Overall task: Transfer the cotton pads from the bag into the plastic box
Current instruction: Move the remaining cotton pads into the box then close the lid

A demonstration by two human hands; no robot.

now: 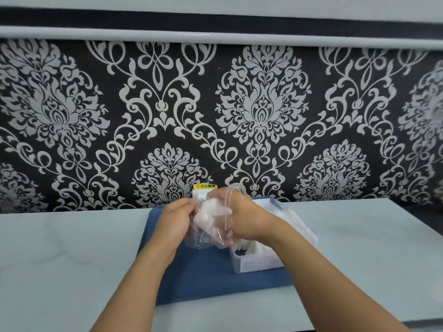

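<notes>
— What stands behind the surface [72, 248]?

— A wall [167, 104] papered in black with a large pale-grey damask pattern of leaves and scrolls. Above it runs a glossy pale ledge [215, 35], then a dark band.

— And the surface itself?

— Pale, bluish-white, smooth, with a soft sheen. A blue mat [211, 279] lies on it, near the middle.

— Anything on the wall?

— A small white socket plate with a yellow warning sticker [205, 186], low down. The light is even and soft.
</notes>
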